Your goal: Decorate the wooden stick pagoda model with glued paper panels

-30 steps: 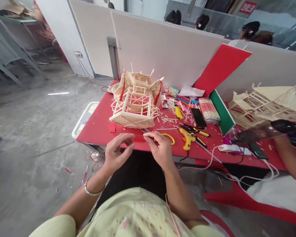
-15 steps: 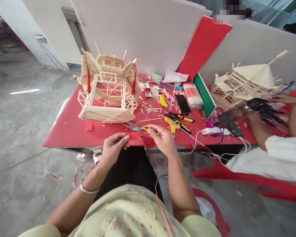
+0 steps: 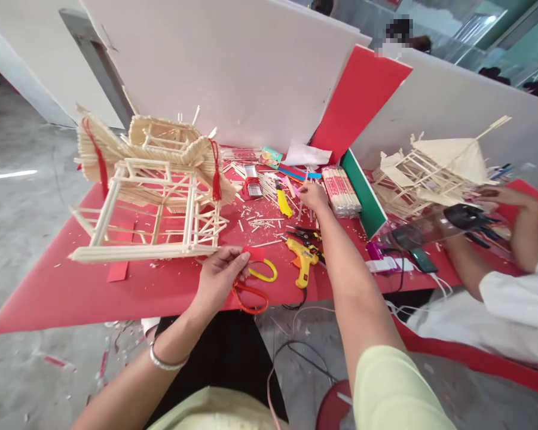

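Observation:
My left hand (image 3: 222, 278) is closed, pinching a small piece of red paper (image 3: 254, 254) between thumb and fingers. Scissors with one yellow and one red handle (image 3: 251, 300) lie beside and partly under that hand, their blades hidden. My right hand (image 3: 314, 196) is stretched out over the cluttered middle of the table, fingertips bent together among pink and translucent strips (image 3: 300, 209). What those fingers grip, if anything, is too small to make out. Left of my hands stands a model building of wooden sticks (image 3: 150, 251) with red tassels.
A yellow glue gun (image 3: 302, 260), a yellow cutter (image 3: 283, 200) and loose sticks lie on the red table (image 3: 40, 292). Packed sticks (image 3: 341, 191) rest against a green board (image 3: 363, 194). At right, a co-worker's arms (image 3: 526, 227) are near another stick model (image 3: 424, 170).
My right hand has left the scissors handles and reached forward into the clutter. My left hand still pinches the red paper. The view has shifted, bringing the stick model nearer.

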`<state>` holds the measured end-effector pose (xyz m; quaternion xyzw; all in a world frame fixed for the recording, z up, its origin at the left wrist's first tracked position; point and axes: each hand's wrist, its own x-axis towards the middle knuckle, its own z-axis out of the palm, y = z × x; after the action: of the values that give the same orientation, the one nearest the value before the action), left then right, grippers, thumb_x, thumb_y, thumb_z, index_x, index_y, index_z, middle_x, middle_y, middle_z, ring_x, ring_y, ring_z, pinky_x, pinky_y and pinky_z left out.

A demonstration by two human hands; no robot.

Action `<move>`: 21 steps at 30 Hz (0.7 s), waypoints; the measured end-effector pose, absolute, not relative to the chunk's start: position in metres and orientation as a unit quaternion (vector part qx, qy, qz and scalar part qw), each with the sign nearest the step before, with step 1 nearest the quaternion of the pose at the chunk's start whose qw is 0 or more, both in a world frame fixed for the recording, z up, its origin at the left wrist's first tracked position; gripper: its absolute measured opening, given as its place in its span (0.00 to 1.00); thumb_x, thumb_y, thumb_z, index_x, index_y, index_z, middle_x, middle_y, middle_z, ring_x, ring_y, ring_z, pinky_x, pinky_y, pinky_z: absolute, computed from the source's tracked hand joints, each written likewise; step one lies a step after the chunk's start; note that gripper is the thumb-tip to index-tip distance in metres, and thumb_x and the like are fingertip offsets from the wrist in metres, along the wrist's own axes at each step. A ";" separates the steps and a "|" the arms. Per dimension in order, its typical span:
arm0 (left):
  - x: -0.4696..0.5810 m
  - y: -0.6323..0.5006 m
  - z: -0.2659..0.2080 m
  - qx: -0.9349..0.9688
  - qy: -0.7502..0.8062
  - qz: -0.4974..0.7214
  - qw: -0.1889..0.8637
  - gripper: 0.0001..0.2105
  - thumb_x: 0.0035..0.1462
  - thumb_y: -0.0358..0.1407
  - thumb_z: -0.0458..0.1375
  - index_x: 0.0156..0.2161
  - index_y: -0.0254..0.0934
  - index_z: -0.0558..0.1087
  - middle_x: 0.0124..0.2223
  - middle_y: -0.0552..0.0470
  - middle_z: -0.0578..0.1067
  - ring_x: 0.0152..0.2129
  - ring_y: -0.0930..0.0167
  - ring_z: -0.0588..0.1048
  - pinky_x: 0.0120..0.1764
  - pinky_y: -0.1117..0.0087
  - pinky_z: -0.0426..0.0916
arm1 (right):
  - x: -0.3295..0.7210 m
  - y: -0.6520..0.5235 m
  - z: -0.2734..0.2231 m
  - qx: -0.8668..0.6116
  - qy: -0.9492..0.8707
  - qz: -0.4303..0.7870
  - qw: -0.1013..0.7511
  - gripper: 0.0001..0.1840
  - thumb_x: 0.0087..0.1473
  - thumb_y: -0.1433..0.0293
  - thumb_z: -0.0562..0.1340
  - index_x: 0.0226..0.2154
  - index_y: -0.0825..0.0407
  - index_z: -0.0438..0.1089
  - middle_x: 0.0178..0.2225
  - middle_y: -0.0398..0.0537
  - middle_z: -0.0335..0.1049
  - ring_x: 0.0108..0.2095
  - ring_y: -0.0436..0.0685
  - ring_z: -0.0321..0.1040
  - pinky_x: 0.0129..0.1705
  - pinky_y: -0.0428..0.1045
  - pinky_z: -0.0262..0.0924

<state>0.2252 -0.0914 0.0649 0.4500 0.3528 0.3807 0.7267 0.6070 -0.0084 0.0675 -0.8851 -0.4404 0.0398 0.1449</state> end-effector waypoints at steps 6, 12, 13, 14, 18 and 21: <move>0.248 -0.081 0.067 0.497 0.339 0.316 0.734 0.21 0.53 0.53 0.70 0.35 0.36 0.73 0.24 0.55 0.76 0.21 0.75 0.73 0.26 0.76 0.69 | 0.642 0.045 0.049 -0.891 -0.437 0.068 0.100 0.13 0.50 0.70 0.71 0.41 0.50 0.82 0.51 0.56 0.81 0.52 0.63 0.76 0.56 0.54 0.67; 0.255 -0.073 0.059 0.508 0.354 0.316 0.719 0.20 0.52 0.53 0.71 0.33 0.37 0.74 0.25 0.54 0.75 0.22 0.74 0.73 0.27 0.74 0.69 | 0.668 0.059 0.052 -0.887 -0.428 0.132 0.111 0.11 0.37 0.72 0.77 0.28 0.54 0.79 0.32 0.52 0.81 0.40 0.60 0.77 0.45 0.50 0.69; 0.255 -0.072 0.059 0.513 0.353 0.316 0.716 0.20 0.53 0.53 0.70 0.33 0.37 0.74 0.25 0.54 0.75 0.22 0.73 0.74 0.27 0.74 0.70 | 0.670 0.057 0.052 -0.886 -0.425 0.138 0.124 0.12 0.36 0.72 0.77 0.26 0.54 0.78 0.29 0.50 0.80 0.38 0.59 0.76 0.44 0.49 0.69; 0.255 -0.071 0.059 0.517 0.351 0.317 0.714 0.20 0.53 0.53 0.70 0.32 0.38 0.74 0.25 0.54 0.75 0.22 0.73 0.74 0.28 0.73 0.70 | 0.671 0.056 0.052 -0.885 -0.421 0.142 0.140 0.12 0.35 0.73 0.77 0.26 0.54 0.77 0.27 0.49 0.78 0.36 0.58 0.76 0.42 0.49 0.69; 0.251 -0.070 0.063 0.527 0.337 0.307 0.717 0.20 0.52 0.53 0.71 0.32 0.37 0.74 0.26 0.54 0.74 0.22 0.73 0.73 0.28 0.73 0.70 | 0.670 0.050 0.053 -0.876 -0.390 0.127 0.255 0.14 0.46 0.67 0.74 0.35 0.57 0.78 0.27 0.47 0.77 0.30 0.53 0.72 0.35 0.47 0.68; 0.246 -0.074 0.064 0.531 0.328 0.276 0.731 0.21 0.54 0.54 0.70 0.31 0.37 0.74 0.25 0.54 0.74 0.21 0.74 0.72 0.26 0.73 0.69 | 0.668 0.047 0.065 -0.862 -0.355 0.085 0.351 0.19 0.61 0.62 0.63 0.49 0.57 0.73 0.33 0.49 0.78 0.27 0.50 0.69 0.29 0.44 0.65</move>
<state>0.2457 -0.0739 0.0637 0.5309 0.3282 0.2760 0.7310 0.6675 0.0469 0.0649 -0.8622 -0.3552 0.0849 0.3512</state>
